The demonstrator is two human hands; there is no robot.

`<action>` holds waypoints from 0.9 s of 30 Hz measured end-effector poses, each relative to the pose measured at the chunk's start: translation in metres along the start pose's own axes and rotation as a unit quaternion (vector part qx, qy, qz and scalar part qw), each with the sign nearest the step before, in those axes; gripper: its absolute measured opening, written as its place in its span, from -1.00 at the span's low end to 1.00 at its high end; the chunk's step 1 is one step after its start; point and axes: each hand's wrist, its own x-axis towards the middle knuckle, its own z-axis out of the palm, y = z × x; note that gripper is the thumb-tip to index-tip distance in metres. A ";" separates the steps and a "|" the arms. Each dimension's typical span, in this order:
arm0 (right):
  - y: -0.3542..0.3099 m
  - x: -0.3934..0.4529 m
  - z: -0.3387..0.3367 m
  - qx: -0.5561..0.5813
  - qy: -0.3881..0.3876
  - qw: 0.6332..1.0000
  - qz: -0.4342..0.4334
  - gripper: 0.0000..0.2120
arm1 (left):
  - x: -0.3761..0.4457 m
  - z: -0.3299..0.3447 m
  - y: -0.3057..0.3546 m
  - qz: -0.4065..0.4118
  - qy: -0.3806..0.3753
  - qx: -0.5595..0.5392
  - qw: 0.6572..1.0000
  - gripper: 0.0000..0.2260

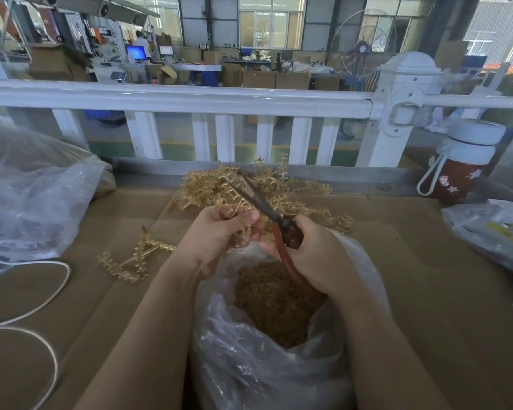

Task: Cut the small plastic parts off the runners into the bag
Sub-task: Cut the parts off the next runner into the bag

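Scissors (274, 220) sit in the grip of the right hand (314, 253), whose fingers curl round the reddish-brown handles, blades parted and pointing toward 11 o'clock. Just left of it, the left hand (216, 235) pinches a gold runner (237, 210) between thumb and curled fingers, holding it up against the lower part of the blades. Both hands hover above the mouth of a clear plastic bag (279, 365), which stands open at 6 o'clock and holds a heap of small cut gold parts (276, 306).

Beyond the hands, at 12 o'clock, a loose pile of uncut gold runners (296, 187) lies on the cardboard-covered tabletop (427, 276); the blade tips overlap it from this view. At 9 o'clock from the hands a separate runner (137, 255) lies flat on the cardboard, well apart from the pile. Farther out at 9 o'clock a large crumpled clear bag (30, 199) rests on the tabletop, with a white cord (42, 294) looping below it toward 8 o'clock. At 2 o'clock a red bottle (459, 170) with a white lid and white loop strap stands upright near the tabletop's far edge, and below it, at 3 o'clock, lies another plastic packet (492, 229). A white railing (190, 99) runs across behind the tabletop.
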 end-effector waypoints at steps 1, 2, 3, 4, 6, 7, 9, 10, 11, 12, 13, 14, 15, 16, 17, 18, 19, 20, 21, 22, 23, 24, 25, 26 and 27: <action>0.000 -0.001 0.000 -0.010 -0.006 1.000 -0.002 -0.47 | 0.000 0.000 0.000 0.002 0.001 -0.007 1.000 -0.90; -0.001 -0.002 -0.002 -0.018 -0.010 1.000 -0.002 -0.48 | 0.000 -0.001 0.000 0.003 0.001 -0.015 1.000 -0.90; -0.002 -0.003 -0.003 -0.024 -0.012 1.000 -0.002 -0.49 | 0.000 -0.001 0.000 0.003 0.000 -0.024 1.000 -0.90; -0.003 -0.003 -0.004 -0.028 -0.012 1.000 -0.002 -0.50 | 0.000 -0.002 0.001 0.002 -0.002 -0.034 0.999 -0.90; -0.005 -0.004 -0.006 -0.030 -0.017 0.999 -0.004 -0.51 | 0.000 -0.002 0.001 0.006 -0.001 -0.045 0.999 -0.90; -0.005 -0.004 -0.006 -0.034 -0.019 0.999 -0.005 -0.51 | 0.000 -0.002 0.002 0.010 0.000 -0.047 0.999 -0.90; -0.006 -0.005 -0.007 -0.054 -0.021 0.998 -0.006 -0.49 | 0.000 -0.003 0.002 0.018 0.008 -0.055 0.998 -0.92; -0.006 -0.005 -0.007 -0.058 -0.020 0.998 -0.006 -0.47 | 0.000 -0.003 0.003 0.021 0.012 -0.061 0.998 -0.93; -0.005 -0.004 -0.007 -0.060 -0.019 0.998 -0.005 -0.46 | -0.001 -0.003 0.003 0.024 0.015 -0.066 0.997 -0.93; -0.004 -0.004 -0.006 -0.064 -0.018 0.998 -0.005 -0.45 | -0.001 -0.003 0.003 0.028 0.015 -0.068 0.997 -0.93; -0.003 -0.003 -0.005 -0.062 -0.017 0.998 -0.006 -0.44 | -0.001 -0.003 0.003 0.032 0.013 -0.070 0.997 -0.92; -0.001 -0.003 -0.003 -0.054 -0.016 0.998 -0.007 -0.43 | -0.001 -0.003 0.003 0.033 0.013 -0.071 0.997 -0.91; 0.000 -0.002 -0.002 -0.045 -0.015 0.999 -0.007 -0.42 | -0.001 -0.003 0.003 0.034 0.015 -0.072 0.997 -0.91; 0.001 -0.002 -0.002 -0.044 -0.013 0.999 -0.008 -0.42 | -0.001 -0.003 0.003 0.036 0.017 -0.072 0.997 -0.90; 0.002 -0.001 -0.001 -0.048 -0.012 0.999 -0.009 -0.41 | -0.001 -0.003 0.003 0.039 0.020 -0.071 0.997 -0.90; 0.002 -0.002 -0.001 -0.055 -0.011 0.998 -0.012 -0.41 | -0.001 -0.003 0.003 0.041 0.021 -0.068 0.997 -0.91; 0.002 -0.002 -0.002 -0.061 -0.011 0.998 -0.015 -0.40 | -0.001 -0.003 0.002 0.044 0.021 -0.066 0.997 -0.91; 0.002 -0.002 -0.002 -0.065 -0.010 0.998 -0.018 -0.40 | -0.001 -0.004 0.002 0.046 0.020 -0.064 0.997 -0.92; 0.001 -0.002 -0.002 -0.070 -0.007 0.997 -0.021 -0.40 | -0.001 -0.004 0.001 0.048 0.018 -0.064 0.997 -0.91; 0.001 -0.003 -0.003 -0.076 -0.002 0.997 -0.025 -0.40 | -0.001 -0.004 0.001 0.051 0.016 -0.063 0.997 -0.91; -0.001 -0.003 -0.004 -0.081 0.003 0.996 -0.028 -0.40 | -0.001 -0.003 0.002 0.054 0.014 -0.060 0.997 -0.91; -0.002 -0.004 -0.005 -0.088 0.006 0.996 -0.030 -0.41 | -0.002 -0.002 0.002 0.059 0.012 -0.057 0.997 -0.91; -0.003 -0.004 -0.005 -0.091 0.008 0.995 -0.031 -0.42 | -0.002 -0.002 0.002 0.062 0.010 -0.056 0.996 -0.91; -0.004 -0.004 -0.006 -0.087 0.010 0.996 -0.031 -0.42 | -0.002 -0.001 0.002 0.064 0.010 -0.054 0.996 -0.91; -0.005 -0.004 -0.006 -0.081 0.011 0.996 -0.029 -0.42 | -0.002 -0.001 0.002 0.065 0.010 -0.051 0.997 -0.90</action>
